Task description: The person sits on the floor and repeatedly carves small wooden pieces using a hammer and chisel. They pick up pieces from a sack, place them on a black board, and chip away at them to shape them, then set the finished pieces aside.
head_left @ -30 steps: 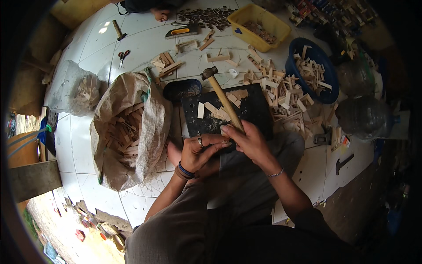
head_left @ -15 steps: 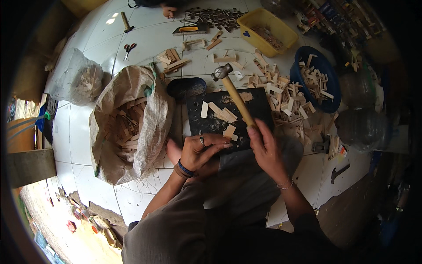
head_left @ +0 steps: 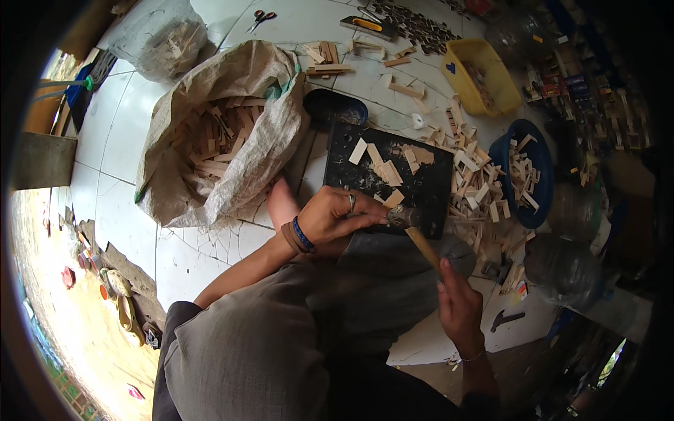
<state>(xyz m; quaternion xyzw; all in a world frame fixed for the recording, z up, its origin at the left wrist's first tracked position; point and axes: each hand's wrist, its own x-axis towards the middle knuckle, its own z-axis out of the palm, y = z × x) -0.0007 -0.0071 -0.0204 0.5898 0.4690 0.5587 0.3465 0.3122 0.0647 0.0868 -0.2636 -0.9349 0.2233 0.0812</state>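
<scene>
My right hand (head_left: 460, 309) is closed around the wooden handle of a hammer (head_left: 423, 247). The hammer's metal head is down at the near edge of a black board (head_left: 340, 168), right by the fingertips of my left hand (head_left: 344, 216). Those fingers are pinched on a small wooden piece (head_left: 394, 198) that juts out past them; the hammer head hides the tips and the exact contact. Several flat light wood pieces (head_left: 386, 172) and sawdust lie on the board.
An open woven sack (head_left: 270, 151) of wood strips stands at the left. Right of the board lies a heap of wood pieces (head_left: 470, 179), with a blue basin (head_left: 539, 147) and yellow tub (head_left: 483, 102) beyond. Scissors (head_left: 260, 21) and a second hammer (head_left: 507, 320) rest on the floor.
The hammer has come down from its raised position to my left fingertips. My left hand still pinches at the board's near edge. The whole view has shifted and turned.
</scene>
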